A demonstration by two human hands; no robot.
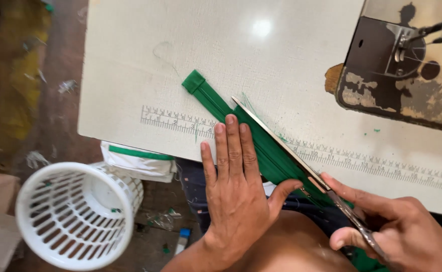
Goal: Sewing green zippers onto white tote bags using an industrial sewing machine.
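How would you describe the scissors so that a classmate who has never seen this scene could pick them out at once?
Start at the white sewing table and find the green fabric strip lying slantwise across its printed ruler. The scissors lie along the strip's right edge, handles in the right hand. They are the only long, thin metal blades there.

We are looking down on a pale, lightly textured sewing table (145,55). A printed ruler scale (178,121) runs along its near edge. Across this scale a long green strip of folded fabric (208,95) lies slantwise, its folded end pointing away from us. Our left hand (233,176) lies flat on the strip, and a scissors blade (271,133) rests along the strip's far side. At the far right a worn, dark metal sewing machine bed (382,95) is set into the tabletop. Small green thread scraps (376,131) lie scattered near it.
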